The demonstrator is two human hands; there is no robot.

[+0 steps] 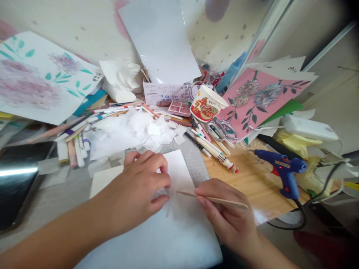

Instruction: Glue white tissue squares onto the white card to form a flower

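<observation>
A thin, tapered wooden stick (228,202) lies over a white paper sheet (179,168), gripped pen-fashion in the right hand (228,215), probably for fine control; its tip points at the left thumb, just apart from it. The left hand (137,188) arches over the sheet, thumb and forefinger close together beside a pale, translucent scrap (161,192); whether they pinch it I cannot tell. Loose white tissue-like pieces (120,129) lie beyond, seemingly kept within reach. Pens (207,144) crowd past the sheet's far right corner. Open room is on the right, where bare wooden worktop (238,179) runs toward a blue glue gun (280,163).
</observation>
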